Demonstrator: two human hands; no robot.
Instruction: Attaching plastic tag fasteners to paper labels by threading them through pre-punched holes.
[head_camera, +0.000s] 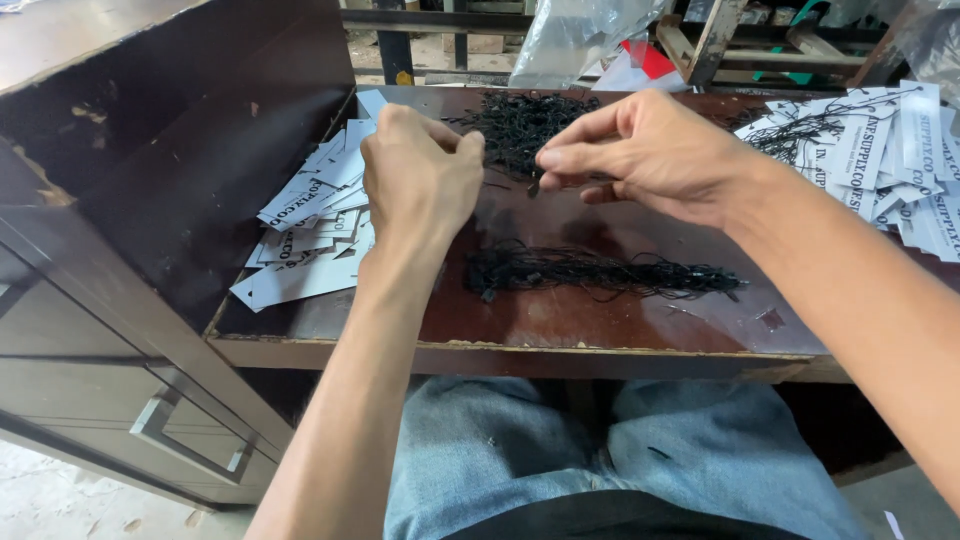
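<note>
Over the brown table (560, 320), the left hand (420, 180) is closed in a loose fist, seemingly pinching something too small to make out, while the right hand (650, 155) pinches a thin black string (532, 186) just above the tangled string pile (520, 125), with white tags (310, 230) lying at the left.

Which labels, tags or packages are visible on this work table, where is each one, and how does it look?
White rectangular paper tags with black print: loose pile at the table's left, beside the left hand.
White rectangular tags already strung with black cords: heap at the table's right end.
Clear plastic bag: behind the table, crumpled.
Red and white package: behind the table, partly hidden.
</note>
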